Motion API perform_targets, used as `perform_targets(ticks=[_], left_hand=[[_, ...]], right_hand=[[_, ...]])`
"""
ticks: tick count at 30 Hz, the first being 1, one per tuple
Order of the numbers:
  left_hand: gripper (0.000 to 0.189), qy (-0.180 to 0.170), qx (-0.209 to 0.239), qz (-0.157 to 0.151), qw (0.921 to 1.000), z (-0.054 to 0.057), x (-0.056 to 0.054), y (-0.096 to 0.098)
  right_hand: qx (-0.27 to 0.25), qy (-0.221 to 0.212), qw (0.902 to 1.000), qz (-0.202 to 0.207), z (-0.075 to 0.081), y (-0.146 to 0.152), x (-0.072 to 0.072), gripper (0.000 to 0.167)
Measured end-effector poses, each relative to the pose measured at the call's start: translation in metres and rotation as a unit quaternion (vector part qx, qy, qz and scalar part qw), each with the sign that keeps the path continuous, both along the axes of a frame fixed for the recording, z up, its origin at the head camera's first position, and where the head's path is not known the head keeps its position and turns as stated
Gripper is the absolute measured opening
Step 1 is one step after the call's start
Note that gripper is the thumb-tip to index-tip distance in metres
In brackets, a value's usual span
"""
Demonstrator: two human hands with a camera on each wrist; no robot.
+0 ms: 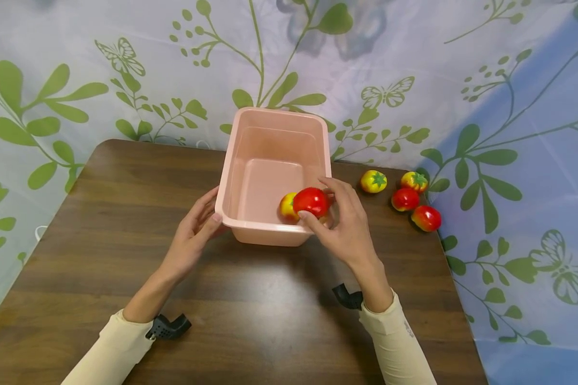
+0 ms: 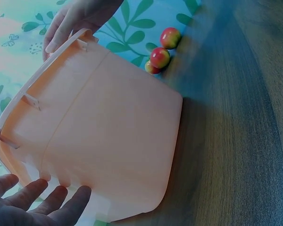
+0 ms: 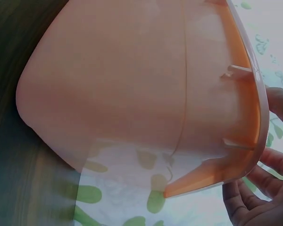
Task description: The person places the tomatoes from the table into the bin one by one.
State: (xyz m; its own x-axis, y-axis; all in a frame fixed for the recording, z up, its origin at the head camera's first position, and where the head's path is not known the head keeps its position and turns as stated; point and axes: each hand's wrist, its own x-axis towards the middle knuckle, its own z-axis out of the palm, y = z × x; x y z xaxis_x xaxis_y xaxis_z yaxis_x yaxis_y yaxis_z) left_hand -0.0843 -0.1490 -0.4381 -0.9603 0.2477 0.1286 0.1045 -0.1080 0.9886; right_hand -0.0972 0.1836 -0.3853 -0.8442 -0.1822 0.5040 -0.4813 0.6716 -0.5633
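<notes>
A pink plastic bin [image 1: 276, 235] stands on the wooden table. At its near left corner my left hand [image 1: 192, 230] holds the bin, thumb on the rim and fingers against the outer side wall. Over the near right corner my right hand [image 1: 344, 219] grips a glossy red tomato [image 1: 310, 201] between thumb and fingers. Beneath it a yellow-and-red tomato [image 1: 287, 207] lies inside the bin, partly covered. The right wrist view shows the bin's outer wall [image 3: 108, 84] and my right fingers [image 3: 269, 176] beside the rim; the gripped tomato is hidden there.
Right of the bin lie a yellow tomato [image 1: 373, 182], a yellow-red one [image 1: 414, 181] and two red ones, [image 1: 405, 199] nearer the table's right edge. A leaf-patterned cloth [image 1: 164, 69] hangs behind the brown table [image 1: 101, 214].
</notes>
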Motion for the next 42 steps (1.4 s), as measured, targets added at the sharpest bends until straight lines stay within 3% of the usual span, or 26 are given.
perform_targets(ticks=[28, 34, 42], left_hand=[[0.056, -0.001, -0.007, 0.002, 1.0000, 0.001, 0.000, 0.002], [0.057, -0.004, -0.001, 0.000, 1.0000, 0.000, 0.000, 0.002], [0.057, -0.008, -0.001, 0.003, 1.0000, 0.000, -0.001, 0.003]], right_hand=[[-0.031, -0.014, 0.9994, -0.007, 0.000, 0.010, 0.000, 0.070], [-0.050, -0.004, 0.9985, -0.023, -0.002, 0.027, -0.007, 0.063], [-0.132, 0.008, 0.9896, -0.055, -0.016, 0.058, -0.027, 0.055]])
